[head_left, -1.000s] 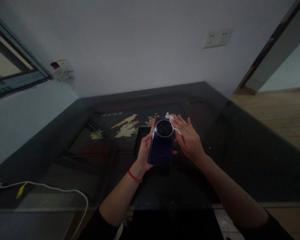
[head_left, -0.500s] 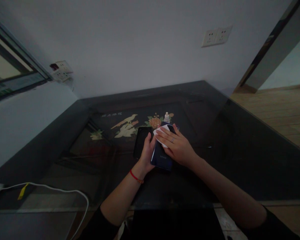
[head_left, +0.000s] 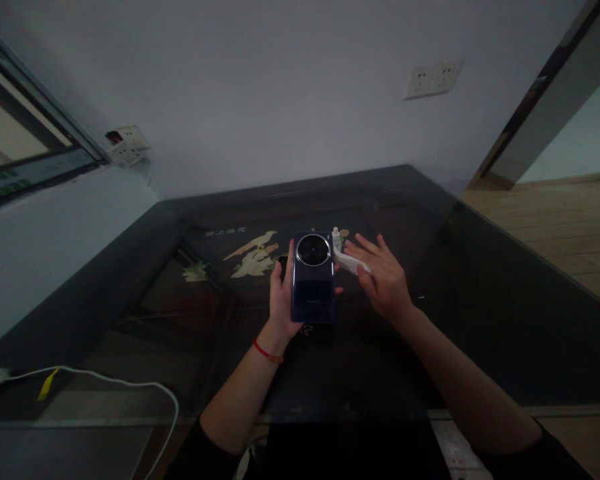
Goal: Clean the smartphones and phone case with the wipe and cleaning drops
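Observation:
A dark blue smartphone (head_left: 313, 293) lies in my left hand (head_left: 281, 303), back side up, its large round camera ring at the far end. My left fingers wrap round its edges from beneath. To its right, my right hand (head_left: 387, 277) pinches a white wipe (head_left: 353, 264) between thumb and fingers, apart from the phone. The wipe hangs out to the left, its tip close to the phone's upper right edge. Just behind the wipe stands a small bottle (head_left: 336, 239) with a pale cap. The black phone case (head_left: 283, 260) is mostly hidden behind my left hand.
The dark glossy tabletop (head_left: 460, 333) bears a bird picture (head_left: 253, 260). A white cable (head_left: 115, 381) with a yellow tag (head_left: 47, 385) runs over the front left. Behind the table rises a wall with sockets (head_left: 433, 80); a window (head_left: 25, 120) is at left.
My right hand has lifted off the phone and moved right with the wipe. My left hand has turned the phone more upright, uncovering its camera ring and hiding most of the case.

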{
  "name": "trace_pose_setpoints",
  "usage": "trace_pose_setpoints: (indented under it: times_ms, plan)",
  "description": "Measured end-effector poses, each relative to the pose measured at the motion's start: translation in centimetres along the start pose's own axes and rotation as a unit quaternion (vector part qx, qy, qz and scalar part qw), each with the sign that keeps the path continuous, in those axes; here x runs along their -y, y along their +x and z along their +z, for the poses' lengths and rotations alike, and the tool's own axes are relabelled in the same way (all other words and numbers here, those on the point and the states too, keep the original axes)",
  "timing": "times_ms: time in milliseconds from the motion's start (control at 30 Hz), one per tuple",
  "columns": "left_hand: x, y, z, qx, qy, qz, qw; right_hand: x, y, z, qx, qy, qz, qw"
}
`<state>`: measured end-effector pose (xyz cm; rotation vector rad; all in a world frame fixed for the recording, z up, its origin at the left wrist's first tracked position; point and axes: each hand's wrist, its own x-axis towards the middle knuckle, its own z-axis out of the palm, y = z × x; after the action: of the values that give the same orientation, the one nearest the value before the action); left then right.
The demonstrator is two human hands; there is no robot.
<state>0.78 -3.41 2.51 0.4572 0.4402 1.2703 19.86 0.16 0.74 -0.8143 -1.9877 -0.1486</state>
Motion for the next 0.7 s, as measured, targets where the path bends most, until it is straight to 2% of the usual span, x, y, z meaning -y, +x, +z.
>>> trace_pose_setpoints:
  times_ms: [67, 133, 267, 400, 467, 600, 700]
  plan:
    - [0.4, -0.2, 0.2, 0.027, 0.002, -0.024, 0.999, 0.1, 0.1, -0.2, -0.047, 0.006, 0.037, 0.998]
    - [1.0, -0.4, 0.4, 0.044, 0.005, -0.037, 0.998, 0.5, 0.1, -0.2, -0.044, 0.013, 0.028, 0.999]
    - [1.9, -0.3, 0.1, 0.033, 0.009, -0.021, 0.999, 1.7, -0.1, 0.7, 0.039, 0.006, -0.045, 0.998]
    - [1.6, -0.1, -0.2, 0.008, 0.015, -0.008, 1.000, 1.6, -0.2, 1.1, 0.125, 0.010, -0.106, 0.986]
    - [1.5, 0.0, -0.2, 0.012, 0.013, -0.011, 1.000, 1.1, -0.1, 1.0, 0.132, 0.002, -0.099, 0.986]
    - [2.1, -0.1, -0.2, 0.027, 0.012, -0.034, 0.999, 0.7, 0.1, 0.9, 0.090, -0.022, -0.043, 0.995]
    - [2.4, -0.1, -0.2, -0.004, 0.019, -0.053, 0.998, 1.1, 0.1, 1.1, 0.107, -0.012, -0.054, 0.993]
